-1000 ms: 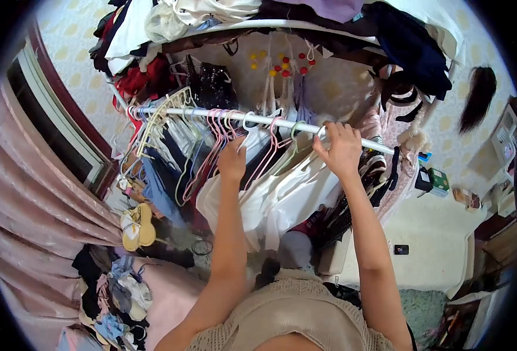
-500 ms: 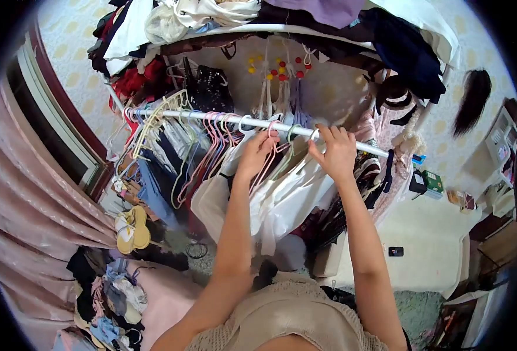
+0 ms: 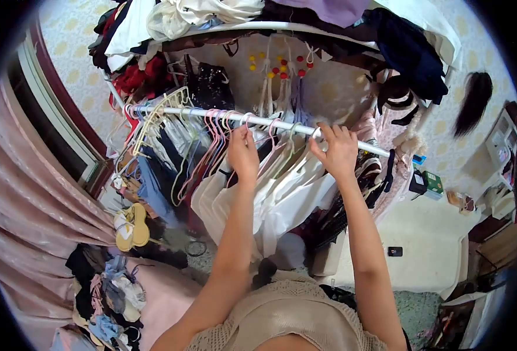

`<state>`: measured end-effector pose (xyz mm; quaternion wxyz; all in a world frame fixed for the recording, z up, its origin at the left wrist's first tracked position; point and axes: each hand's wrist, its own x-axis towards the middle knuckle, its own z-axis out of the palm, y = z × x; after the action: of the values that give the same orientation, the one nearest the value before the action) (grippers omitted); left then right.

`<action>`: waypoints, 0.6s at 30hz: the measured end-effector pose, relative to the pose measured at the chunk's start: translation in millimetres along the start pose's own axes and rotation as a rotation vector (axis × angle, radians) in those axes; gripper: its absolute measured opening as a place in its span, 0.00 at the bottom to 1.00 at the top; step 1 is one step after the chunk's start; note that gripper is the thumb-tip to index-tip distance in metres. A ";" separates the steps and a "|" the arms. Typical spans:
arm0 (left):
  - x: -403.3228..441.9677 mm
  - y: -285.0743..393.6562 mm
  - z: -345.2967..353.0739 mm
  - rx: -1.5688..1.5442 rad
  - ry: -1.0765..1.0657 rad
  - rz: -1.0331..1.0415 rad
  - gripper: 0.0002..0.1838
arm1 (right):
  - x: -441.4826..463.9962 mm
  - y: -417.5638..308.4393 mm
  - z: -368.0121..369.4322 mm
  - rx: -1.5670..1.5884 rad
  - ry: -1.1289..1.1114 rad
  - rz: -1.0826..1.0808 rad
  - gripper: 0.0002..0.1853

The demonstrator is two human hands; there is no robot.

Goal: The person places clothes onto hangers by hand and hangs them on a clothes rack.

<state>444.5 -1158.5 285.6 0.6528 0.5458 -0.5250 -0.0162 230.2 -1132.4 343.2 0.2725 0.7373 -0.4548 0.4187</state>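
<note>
My left hand (image 3: 244,155) is closed in a pinch at the hook of a clothes hanger (image 3: 246,119), just below the white rail (image 3: 197,112). My right hand (image 3: 337,151) lies with its fingers over the rail farther right, its thumb and forefinger around the hook of a white hanger (image 3: 316,134). Between the hands hang a pink hanger (image 3: 273,126) and a pale green hanger (image 3: 294,130). White garments (image 3: 290,202) drape below them, partly covered by my left forearm.
Many hangers with clothes (image 3: 170,140) crowd the rail's left part. Dark garments (image 3: 343,205) hang at right. Clothes (image 3: 404,52) are piled on the upper shelf (image 3: 270,26). A clothes heap (image 3: 115,292) lies lower left, and a small black object (image 3: 395,251) rests on a pale surface (image 3: 428,234).
My left hand has moved left along the rail, from the pink hanger to the hanger beside it. The white garments under it are spread wider. My right hand has barely moved.
</note>
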 end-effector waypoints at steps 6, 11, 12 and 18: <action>-19.2 39.3 15.3 -0.139 -0.188 0.191 0.20 | -0.4 -2.2 1.4 -0.047 -0.077 0.026 0.24; -21.9 74.9 20.1 0.120 -0.051 0.323 0.19 | -4.0 6.4 -16.7 -0.059 -0.230 -0.048 0.30; -20.5 79.7 21.5 0.133 -0.017 0.419 0.19 | -4.4 10.9 -21.1 0.029 -0.193 -0.061 0.30; -21.2 78.1 39.3 0.208 -0.374 0.478 0.15 | -10.6 33.2 -31.6 0.029 -0.232 0.023 0.23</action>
<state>364.3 -1141.8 322.6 0.4713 0.4582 -0.7480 0.0913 186.1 -1117.5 350.6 0.2026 0.7793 -0.4856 0.3403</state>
